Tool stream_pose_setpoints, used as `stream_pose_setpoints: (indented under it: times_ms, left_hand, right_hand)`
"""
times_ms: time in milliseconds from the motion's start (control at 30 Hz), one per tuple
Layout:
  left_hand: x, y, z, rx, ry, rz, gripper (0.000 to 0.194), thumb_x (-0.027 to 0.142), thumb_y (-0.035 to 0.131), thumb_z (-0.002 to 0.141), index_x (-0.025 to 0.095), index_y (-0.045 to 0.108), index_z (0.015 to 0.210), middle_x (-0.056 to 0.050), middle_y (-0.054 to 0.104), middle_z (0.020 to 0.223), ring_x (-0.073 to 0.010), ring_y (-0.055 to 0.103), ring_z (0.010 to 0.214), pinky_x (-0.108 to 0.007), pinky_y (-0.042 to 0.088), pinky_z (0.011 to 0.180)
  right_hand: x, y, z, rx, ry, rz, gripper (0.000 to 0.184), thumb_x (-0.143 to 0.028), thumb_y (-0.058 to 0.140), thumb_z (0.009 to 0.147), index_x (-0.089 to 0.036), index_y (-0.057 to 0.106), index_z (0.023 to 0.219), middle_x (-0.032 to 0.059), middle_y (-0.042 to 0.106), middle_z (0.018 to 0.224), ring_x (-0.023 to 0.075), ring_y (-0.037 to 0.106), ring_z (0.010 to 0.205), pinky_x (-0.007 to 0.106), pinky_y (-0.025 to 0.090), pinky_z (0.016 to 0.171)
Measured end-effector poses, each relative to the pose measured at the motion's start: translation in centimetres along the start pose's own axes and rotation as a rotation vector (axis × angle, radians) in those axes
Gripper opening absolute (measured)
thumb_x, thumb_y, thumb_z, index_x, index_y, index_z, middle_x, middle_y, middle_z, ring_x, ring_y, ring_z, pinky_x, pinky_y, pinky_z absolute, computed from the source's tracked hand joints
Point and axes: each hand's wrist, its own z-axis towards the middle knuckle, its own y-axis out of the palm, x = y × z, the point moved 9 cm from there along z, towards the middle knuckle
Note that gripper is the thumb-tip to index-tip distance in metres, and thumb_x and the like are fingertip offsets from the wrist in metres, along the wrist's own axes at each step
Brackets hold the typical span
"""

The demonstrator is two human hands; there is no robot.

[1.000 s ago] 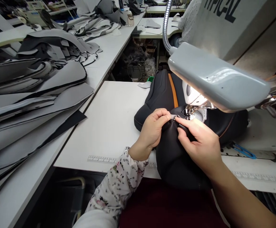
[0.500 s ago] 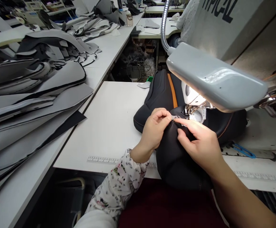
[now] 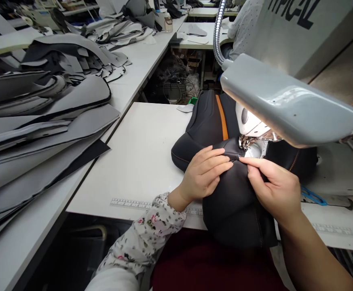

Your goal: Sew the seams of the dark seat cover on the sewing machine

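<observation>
A black leather-like seat cover (image 3: pixel 231 206) with an orange stripe lies bunched under the sewing machine's needle area (image 3: pixel 245 141) and hangs over the table's front edge. My left hand (image 3: pixel 205 171) rests on the cover with its fingers stretched out flat, just left of the presser foot. My right hand (image 3: pixel 273 182) pinches the cover's seam edge between thumb and forefinger, close in front of the needle. The fold under my fingertips is partly hidden.
A grey lamp (image 3: pixel 285 101) on a flexible metal neck hangs over the needle. Blue-handled snips (image 3: pixel 314 197) lie at the right. Grey cut panels (image 3: pixel 58 145) are piled on the left table. A ruler strip (image 3: pixel 130 203) runs along the front edge. Another person's sleeve (image 3: pixel 246 28) shows behind.
My left hand has gone from a pinch at the seam to lying flat on the cover. My right hand has shifted right along the edge, still pinching it.
</observation>
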Motion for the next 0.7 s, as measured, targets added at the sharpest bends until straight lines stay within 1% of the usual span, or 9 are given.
stream_pose_setpoints:
  times_ms: [100,200,300,367,433,500,567,633,700]
  left_hand:
    - [-0.3,0.1,0.5,-0.013,0.019,-0.013,0.030,0.021,0.043,0.106,0.016,0.065,0.127,-0.010,0.073,0.121,-0.0253,0.065,0.128,-0.050,0.053,0.113]
    - [-0.3,0.1,1.0,0.036,-0.023,-0.026,0.025,0.016,0.051,0.102,0.019,0.065,0.123,-0.008,0.072,0.116,-0.0228,0.067,0.122,-0.044,0.059,0.105]
    - [-0.6,-0.1,1.4,0.096,-0.172,0.009,0.022,0.014,0.062,0.097,0.020,0.064,0.118,-0.007,0.068,0.112,-0.0206,0.067,0.113,-0.037,0.060,0.097]
    - [-0.9,0.1,1.7,0.095,-0.283,0.030,0.021,0.020,0.069,0.094,0.019,0.062,0.115,-0.007,0.066,0.110,-0.0211,0.065,0.109,-0.037,0.059,0.095]
    - [-0.8,0.4,2.0,0.068,-0.350,0.052,0.023,0.023,0.073,0.093,0.018,0.061,0.112,-0.008,0.064,0.109,-0.0220,0.062,0.106,-0.039,0.058,0.095]
    - [-0.7,0.7,2.3,0.048,-0.379,0.084,0.021,0.019,0.072,0.091,0.017,0.061,0.109,-0.008,0.062,0.108,-0.0219,0.061,0.103,-0.039,0.057,0.094]
    - [-0.6,0.9,2.5,0.053,-0.395,0.108,0.019,0.012,0.068,0.089,0.017,0.059,0.105,-0.008,0.061,0.106,-0.0217,0.059,0.101,-0.038,0.055,0.093]
    - [-0.5,0.9,2.6,0.075,-0.399,0.117,0.018,0.010,0.066,0.088,0.018,0.058,0.102,-0.007,0.060,0.104,-0.0218,0.059,0.101,-0.038,0.055,0.092]
    - [-0.5,0.9,2.5,0.092,-0.391,0.123,0.016,0.010,0.064,0.089,0.018,0.057,0.101,-0.007,0.060,0.104,-0.0220,0.059,0.101,-0.038,0.054,0.092]
  right_hand:
    - [-0.1,-0.1,0.3,-0.006,-0.002,-0.020,0.023,-0.009,0.062,0.095,-0.019,0.077,0.110,0.0022,0.079,0.103,0.0149,0.074,0.092,0.025,0.056,0.089]
    - [-0.5,-0.3,0.6,0.011,-0.019,-0.032,0.020,-0.009,0.063,0.094,-0.018,0.077,0.104,0.0026,0.076,0.093,0.0159,0.071,0.086,0.029,0.055,0.084]
    - [-0.9,-0.3,1.0,0.015,-0.044,-0.053,0.018,-0.010,0.065,0.093,-0.018,0.078,0.103,0.0044,0.074,0.093,0.0185,0.069,0.089,0.033,0.055,0.085]
    - [-1.0,-0.3,1.1,0.032,-0.051,-0.082,0.018,-0.011,0.066,0.093,-0.019,0.078,0.103,0.0059,0.071,0.094,0.0199,0.068,0.091,0.035,0.056,0.084]
    - [-1.2,-0.2,1.2,0.054,-0.059,-0.109,0.015,-0.013,0.068,0.093,-0.018,0.078,0.103,0.0073,0.069,0.095,0.0213,0.067,0.093,0.036,0.056,0.084]
    - [-1.4,-0.1,1.3,0.066,-0.068,-0.127,0.013,-0.014,0.070,0.092,-0.018,0.078,0.101,0.0084,0.069,0.096,0.0223,0.067,0.094,0.037,0.057,0.085]
    - [-1.8,-0.3,1.4,0.095,-0.079,-0.127,0.011,-0.014,0.073,0.091,-0.016,0.077,0.100,0.0098,0.070,0.097,0.0231,0.067,0.094,0.038,0.058,0.086]
    - [-2.3,-0.8,1.6,0.146,-0.104,-0.119,0.013,-0.012,0.075,0.089,-0.015,0.077,0.101,0.0112,0.070,0.098,0.0238,0.067,0.094,0.039,0.057,0.087]
    - [-3.0,-1.1,1.8,0.160,-0.156,-0.135,0.018,-0.009,0.076,0.087,-0.015,0.076,0.105,0.0117,0.072,0.099,0.0239,0.068,0.094,0.040,0.056,0.088]
